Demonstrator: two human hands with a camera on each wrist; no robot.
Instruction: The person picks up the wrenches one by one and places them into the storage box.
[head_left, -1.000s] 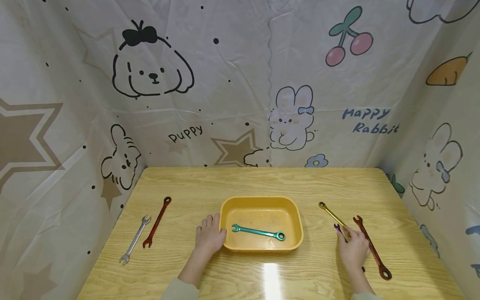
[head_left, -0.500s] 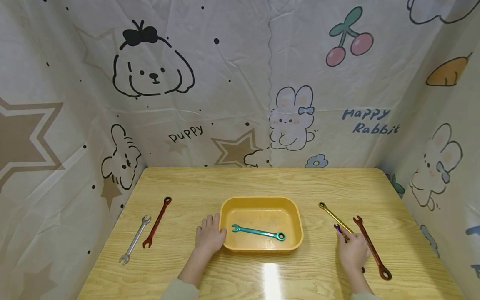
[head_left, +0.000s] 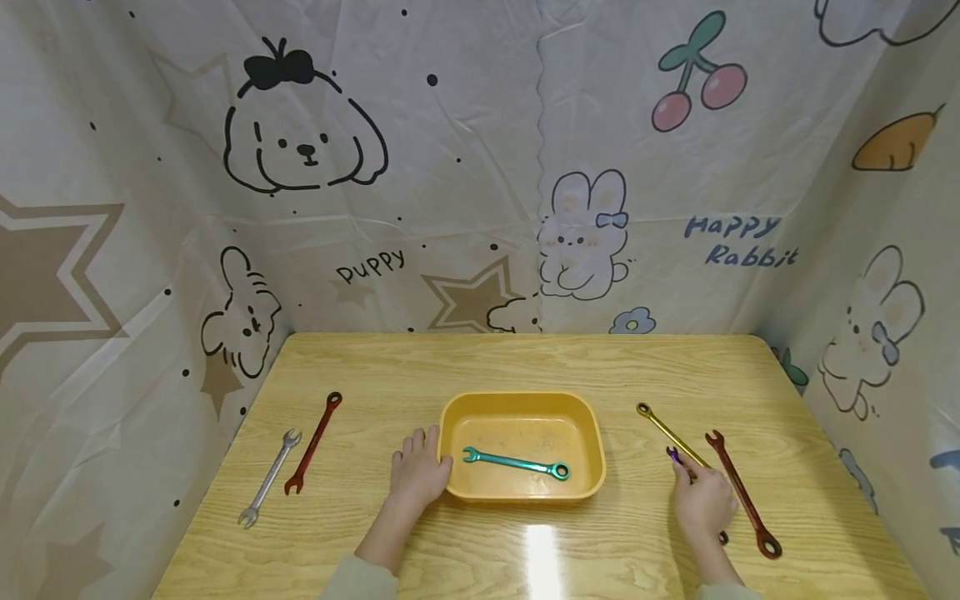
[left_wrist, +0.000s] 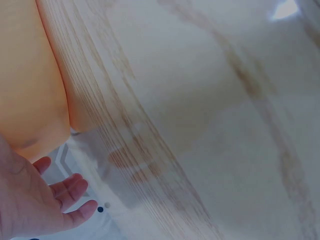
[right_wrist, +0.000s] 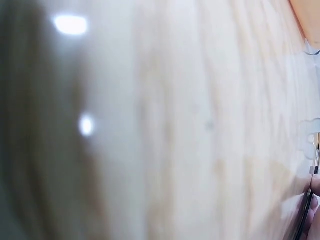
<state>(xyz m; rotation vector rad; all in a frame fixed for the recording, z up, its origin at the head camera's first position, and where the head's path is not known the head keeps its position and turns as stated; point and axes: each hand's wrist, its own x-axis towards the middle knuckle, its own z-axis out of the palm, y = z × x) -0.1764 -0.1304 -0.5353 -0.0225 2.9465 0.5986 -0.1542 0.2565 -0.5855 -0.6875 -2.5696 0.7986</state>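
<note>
My left hand (head_left: 418,471) rests against the left end of a yellow plastic tray (head_left: 522,402), thumb at the rim. Its fingers (left_wrist: 70,192) are loosely extended beside the tray wall in the left wrist view. Inside the tray lies a teal combination wrench (head_left: 517,463). Over the right part of the table, my right hand (head_left: 703,500) pinches a purple wrench (head_left: 672,453), whose middle is hidden by the hand. A gold wrench (head_left: 671,432) lies just beyond, its near end hidden behind the hand. Close on the right is a dark red wrench (head_left: 742,492).
A silver open-end wrench (head_left: 272,477) and a red wrench (head_left: 315,442) lie side by side at the left of the wooden table (head_left: 375,367). Patterned cloth (head_left: 480,167) hangs around the table's back and sides.
My right hand, with the purple wrench, has shifted very slightly left. My left hand, the tray and the other wrenches stay where they were.
</note>
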